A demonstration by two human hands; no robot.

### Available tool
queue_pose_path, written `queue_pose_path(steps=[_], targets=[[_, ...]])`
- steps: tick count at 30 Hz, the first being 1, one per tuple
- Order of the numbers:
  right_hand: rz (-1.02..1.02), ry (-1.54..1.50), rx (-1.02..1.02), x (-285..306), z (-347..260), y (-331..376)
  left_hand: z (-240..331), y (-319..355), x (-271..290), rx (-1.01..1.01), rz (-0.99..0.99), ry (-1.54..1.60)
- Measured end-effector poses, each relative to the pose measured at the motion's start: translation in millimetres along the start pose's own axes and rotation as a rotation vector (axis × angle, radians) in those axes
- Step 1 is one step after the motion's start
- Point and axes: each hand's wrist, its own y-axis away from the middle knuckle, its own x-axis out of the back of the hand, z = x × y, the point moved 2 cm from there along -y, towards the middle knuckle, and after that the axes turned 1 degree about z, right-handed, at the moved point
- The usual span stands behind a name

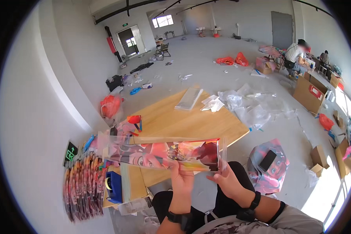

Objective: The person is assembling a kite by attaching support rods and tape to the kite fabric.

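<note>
Packet: long, clear-sleeved, red-and-pink print, one eye showing; left hand pinching lower edge, right hand pinching right end.

Package above table, tape dispenser left, phone right, seemingly on stool.

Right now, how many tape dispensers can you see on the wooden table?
1: a blue tape dispenser, near the wooden table's left edge, left of the left hand holding the clear printed sleeve. Another could be hidden behind that sleeve.
</note>
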Motion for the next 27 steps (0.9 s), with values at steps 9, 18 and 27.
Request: queue_pose_path(steps=[9, 18, 27], targets=[[0.191, -0.348, 0.225, -27.7, -63.4, -45.8, -40.3, 28.0, -45.9, 0.260, -0.153, 0.222], [-0.113, 0.129, 0.494, -70.1, -174.1, -67.3, 60.2, 81.7, -158.9, -0.172, -0.678, -1.075], [-0.207, 0.399, 0.525, -100.8, -173.2, -35.4, 134.8, 50.0, -236.8, -0.562, -0.415, -1.280]])
